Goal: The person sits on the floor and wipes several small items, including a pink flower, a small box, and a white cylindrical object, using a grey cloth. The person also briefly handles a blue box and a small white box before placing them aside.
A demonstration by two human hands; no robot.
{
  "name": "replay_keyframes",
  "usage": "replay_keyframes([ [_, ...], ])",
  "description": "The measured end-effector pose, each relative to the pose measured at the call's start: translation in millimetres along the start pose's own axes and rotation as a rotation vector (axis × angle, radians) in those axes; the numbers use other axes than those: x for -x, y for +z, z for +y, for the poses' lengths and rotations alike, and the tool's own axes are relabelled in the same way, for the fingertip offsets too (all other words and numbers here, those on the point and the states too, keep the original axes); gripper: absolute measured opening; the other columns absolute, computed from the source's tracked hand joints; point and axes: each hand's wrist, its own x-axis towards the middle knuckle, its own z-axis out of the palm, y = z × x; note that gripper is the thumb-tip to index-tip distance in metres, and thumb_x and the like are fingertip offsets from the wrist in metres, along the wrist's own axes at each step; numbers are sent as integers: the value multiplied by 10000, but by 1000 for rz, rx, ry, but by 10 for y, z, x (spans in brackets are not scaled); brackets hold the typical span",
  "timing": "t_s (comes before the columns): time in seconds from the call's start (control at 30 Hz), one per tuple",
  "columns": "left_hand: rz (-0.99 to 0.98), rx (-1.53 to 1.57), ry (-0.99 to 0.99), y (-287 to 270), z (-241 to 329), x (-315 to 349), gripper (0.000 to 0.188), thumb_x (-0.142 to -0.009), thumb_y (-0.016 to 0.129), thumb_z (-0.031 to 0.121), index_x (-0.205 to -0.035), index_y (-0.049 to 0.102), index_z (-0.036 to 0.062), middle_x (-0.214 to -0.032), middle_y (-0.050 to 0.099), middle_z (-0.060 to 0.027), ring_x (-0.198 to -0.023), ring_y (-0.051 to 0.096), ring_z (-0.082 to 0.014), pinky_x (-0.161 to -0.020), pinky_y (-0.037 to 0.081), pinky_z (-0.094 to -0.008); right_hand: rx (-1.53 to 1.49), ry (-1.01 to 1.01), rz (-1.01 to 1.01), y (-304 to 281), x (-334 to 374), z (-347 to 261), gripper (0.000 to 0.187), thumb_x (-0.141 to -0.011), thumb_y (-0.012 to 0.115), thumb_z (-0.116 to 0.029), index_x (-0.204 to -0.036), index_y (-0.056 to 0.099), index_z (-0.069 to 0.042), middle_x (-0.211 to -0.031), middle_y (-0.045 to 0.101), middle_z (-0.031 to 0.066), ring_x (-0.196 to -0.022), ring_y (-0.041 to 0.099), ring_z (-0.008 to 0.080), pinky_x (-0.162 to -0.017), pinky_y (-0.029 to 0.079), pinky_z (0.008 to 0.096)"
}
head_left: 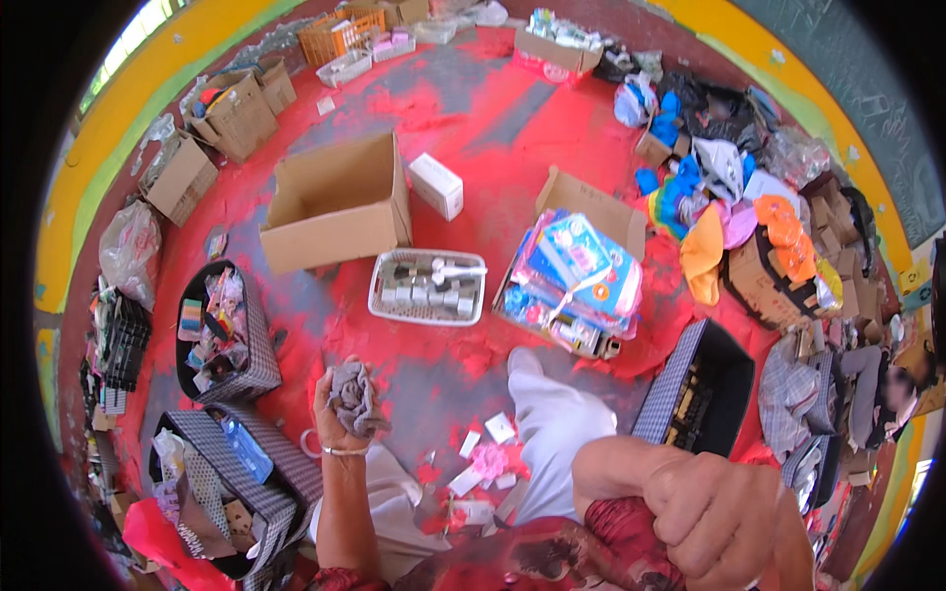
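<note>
A crumpled grey cloth (353, 396) lies bunched in my left hand (333, 426), the fingers curled around it above my left leg. My right hand (705, 512) is up close at the lower right, closed in a fist. What it may hold is hidden by the knuckles. Between my legs, a pink flower-like piece (489, 460) and several small white cards (501, 427) are on the red floor. In front of me stands a white plastic basket (376, 292) holding grey-and-white boxy pieces. Right of it is an open carton (594, 202) heaped with blue and pink packages.
A large open cardboard box (335, 243) and a small white box (437, 187) stand beyond the basket. Checkered bins (258, 360) (281, 483) flank my left side; a dark checkered bin (670, 379) is at right. Piled clothes and hats (702, 256) line the right wall.
</note>
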Motion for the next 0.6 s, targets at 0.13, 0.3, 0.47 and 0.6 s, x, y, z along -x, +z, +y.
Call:
replay_keyframes([
  [0.13,-1,-24,-46,-60,12,-6,395,-829,495,304,-1120,501,37,-970,587,-162,-818,593,-297,-633,541,-373,86,41,76,-38,48,-2,166,-802,510,-204,-863,658,-249,-481,386,-51,-348,230,-3,-376,98,191],
  [0.3,23,-47,-20,34,-50,-23,413,-832,470,296,-1115,474,-5,-927,598,-174,-745,617,-280,-613,543,-348,292,43,167,94,58,-15,180,-796,490,-161,-776,648,-245,-506,385,-93,-347,217,5,-414,134,211],
  [0.47,-8,-96,-19,37,-69,-7,421,-835,468,305,-1132,469,8,-950,592,-172,-761,612,-280,-599,542,-355,185,-137,107,38,133,31,166,-824,483,-199,-787,641,-232,-522,405,-85,-355,226,4,-416,146,219],
  [0.6,-24,-60,-61,-45,-42,-30,417,-844,466,325,-1151,471,43,-994,582,-160,-818,594,-280,-600,537,-386,168,-171,36,-84,125,29,165,-849,473,-242,-833,637,-231,-534,426,-67,-357,233,3,-407,144,217],
])
